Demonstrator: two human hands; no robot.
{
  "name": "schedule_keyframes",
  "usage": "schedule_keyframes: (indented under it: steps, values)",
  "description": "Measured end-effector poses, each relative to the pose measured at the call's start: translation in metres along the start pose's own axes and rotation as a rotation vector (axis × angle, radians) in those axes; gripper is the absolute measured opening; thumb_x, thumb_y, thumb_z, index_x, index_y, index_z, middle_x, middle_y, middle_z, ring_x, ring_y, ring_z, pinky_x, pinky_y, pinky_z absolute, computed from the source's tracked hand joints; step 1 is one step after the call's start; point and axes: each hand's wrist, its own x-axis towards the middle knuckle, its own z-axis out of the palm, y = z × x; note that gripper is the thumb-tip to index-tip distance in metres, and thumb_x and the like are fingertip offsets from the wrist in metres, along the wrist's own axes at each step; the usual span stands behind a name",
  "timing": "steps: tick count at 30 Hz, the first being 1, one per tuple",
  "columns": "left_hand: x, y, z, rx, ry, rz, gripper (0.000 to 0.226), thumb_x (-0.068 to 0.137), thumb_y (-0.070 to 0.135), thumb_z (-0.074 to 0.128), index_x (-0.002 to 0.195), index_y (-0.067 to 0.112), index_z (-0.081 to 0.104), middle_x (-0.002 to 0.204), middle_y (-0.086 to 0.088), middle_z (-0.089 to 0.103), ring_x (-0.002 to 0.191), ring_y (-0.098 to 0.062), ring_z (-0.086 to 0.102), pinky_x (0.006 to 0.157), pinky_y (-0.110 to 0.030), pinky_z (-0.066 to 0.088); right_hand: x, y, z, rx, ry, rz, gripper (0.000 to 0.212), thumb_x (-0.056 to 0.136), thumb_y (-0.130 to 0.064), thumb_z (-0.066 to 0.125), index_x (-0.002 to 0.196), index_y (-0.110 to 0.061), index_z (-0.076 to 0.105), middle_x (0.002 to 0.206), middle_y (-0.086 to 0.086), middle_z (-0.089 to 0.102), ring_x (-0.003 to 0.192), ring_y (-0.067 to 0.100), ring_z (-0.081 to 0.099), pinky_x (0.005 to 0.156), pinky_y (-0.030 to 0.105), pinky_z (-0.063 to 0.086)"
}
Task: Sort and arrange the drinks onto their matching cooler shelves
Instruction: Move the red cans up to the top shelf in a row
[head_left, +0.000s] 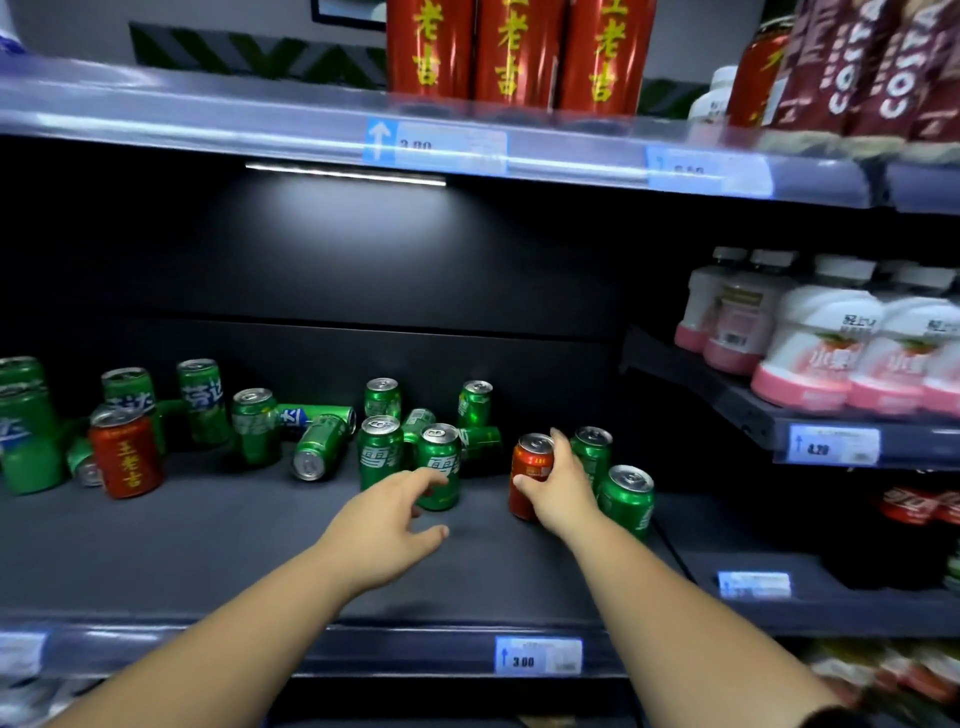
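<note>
R hand (558, 491) grips red can (529, 464), green cans (626, 500) just beside.

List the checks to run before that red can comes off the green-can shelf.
1. Grip: right hand holds red can, ok.
2. Red can upright: ok.
3. Spare hand: left hand open, holds nothing, ok.
4. Clearance: neighbouring green can stands close by the right hand, not ok.
5. Destination: upper shelf bare left of the tall red cans, ok.
6. Strays: second red can sits among green ones, not ok.
</note>
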Motion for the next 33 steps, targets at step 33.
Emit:
schedule_keyframes:
  steps: [33]
  values:
    - [-0.093,-0.302,-0.131,-0.442,0.214,-0.495,0.068,0.078,0.034,0.082,0.134,0.025,0.044,0.120,0.000,0.053,0.101,-0.016,0.059,0.082,-0.026,0.045,-0.079,-0.211,0.296,0.283,-0.290,-0.170,0.071,0.073,-0.006,0.085,0.118,-0.045,0.046,0.118,-0.008,0.063,0.112,0.019,0.063,0.102,0.046,0.052]
